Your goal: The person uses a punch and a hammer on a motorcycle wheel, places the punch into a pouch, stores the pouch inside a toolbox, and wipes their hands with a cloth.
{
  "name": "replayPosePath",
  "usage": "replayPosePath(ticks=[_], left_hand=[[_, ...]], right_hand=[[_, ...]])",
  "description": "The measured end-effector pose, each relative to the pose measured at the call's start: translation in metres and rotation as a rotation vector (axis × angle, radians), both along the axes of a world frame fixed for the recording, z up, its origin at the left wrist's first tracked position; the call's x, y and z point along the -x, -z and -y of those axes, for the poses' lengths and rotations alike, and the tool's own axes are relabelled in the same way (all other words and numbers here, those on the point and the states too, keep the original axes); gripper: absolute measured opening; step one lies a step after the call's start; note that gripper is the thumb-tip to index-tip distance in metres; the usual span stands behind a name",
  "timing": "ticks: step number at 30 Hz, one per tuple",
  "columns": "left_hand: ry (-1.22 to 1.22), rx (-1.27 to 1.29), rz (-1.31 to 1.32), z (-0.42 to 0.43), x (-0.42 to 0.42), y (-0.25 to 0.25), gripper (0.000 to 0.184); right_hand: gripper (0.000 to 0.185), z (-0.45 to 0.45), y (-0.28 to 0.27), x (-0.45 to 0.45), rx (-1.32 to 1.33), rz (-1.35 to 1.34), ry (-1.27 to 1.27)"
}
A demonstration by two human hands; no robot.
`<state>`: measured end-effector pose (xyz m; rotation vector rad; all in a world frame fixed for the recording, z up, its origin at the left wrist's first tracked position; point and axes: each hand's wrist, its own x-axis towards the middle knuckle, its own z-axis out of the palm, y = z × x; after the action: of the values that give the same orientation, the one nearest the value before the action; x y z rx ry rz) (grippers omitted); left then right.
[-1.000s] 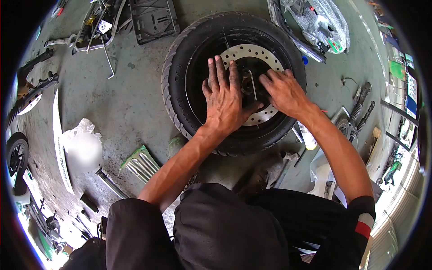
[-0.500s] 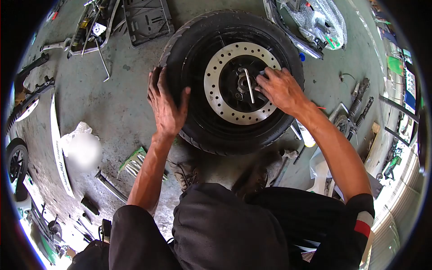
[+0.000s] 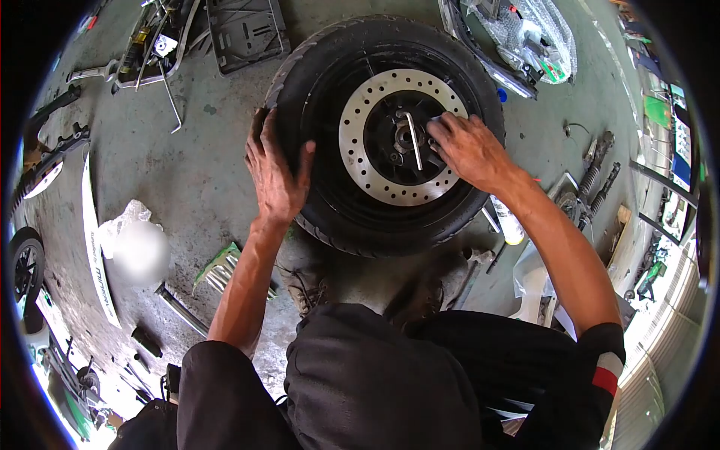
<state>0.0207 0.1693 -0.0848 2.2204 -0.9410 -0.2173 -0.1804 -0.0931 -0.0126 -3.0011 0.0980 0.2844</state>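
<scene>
A wheel with a black tyre [image 3: 322,202] lies flat on the floor, its drilled silver brake disc [image 3: 356,154] facing up. My left hand [image 3: 277,169] rests on the tyre's left edge, thumb apart from the fingers, holding nothing. Over the right side of the hub, my right hand [image 3: 469,150] has its fingers curled together near a disc bolt; what they pinch, if anything, is too small to make out. A bent silver hex key [image 3: 415,142] lies across the hub [image 3: 403,136], just left of my right fingertips.
A black slotted tray [image 3: 246,34] and a metal tool holder [image 3: 161,46] lie at the upper left. Bubble-wrapped parts [image 3: 536,41] are at the upper right. Shock absorbers [image 3: 596,184] and a white bottle [image 3: 508,223] lie right of the tyre; a green packet [image 3: 221,268] is lower left.
My left hand has moved left from over the disc to the tyre's edge, uncovering the disc and hub. My right hand stays by the hub with its fingers curled.
</scene>
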Motion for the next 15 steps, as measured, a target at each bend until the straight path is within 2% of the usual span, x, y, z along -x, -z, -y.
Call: replayPosePath(ticks=[3,6,9,12,15], left_hand=[[-0.001,0.0,0.0,0.0,0.0,-0.001,0.075],[-0.002,0.005,0.001,0.0,-0.001,-0.002,0.074],[-0.009,0.014,-0.01,0.0,0.0,-0.001,0.073],[-0.01,0.022,-0.014,0.0,0.0,0.0,0.072],[-0.005,0.034,-0.009,0.0,-0.001,0.001,0.072]], right_hand=[[0.024,0.001,0.001,0.002,0.037,-0.027,-0.067],[0.025,-0.004,-0.001,-0.008,0.068,-0.175,0.025],[0.025,-0.005,-0.006,-0.008,0.025,-0.021,-0.005],[0.024,0.008,-0.003,0.0,0.009,-0.039,-0.12],[0.025,0.005,-0.005,-0.006,-0.006,-0.138,-0.062]])
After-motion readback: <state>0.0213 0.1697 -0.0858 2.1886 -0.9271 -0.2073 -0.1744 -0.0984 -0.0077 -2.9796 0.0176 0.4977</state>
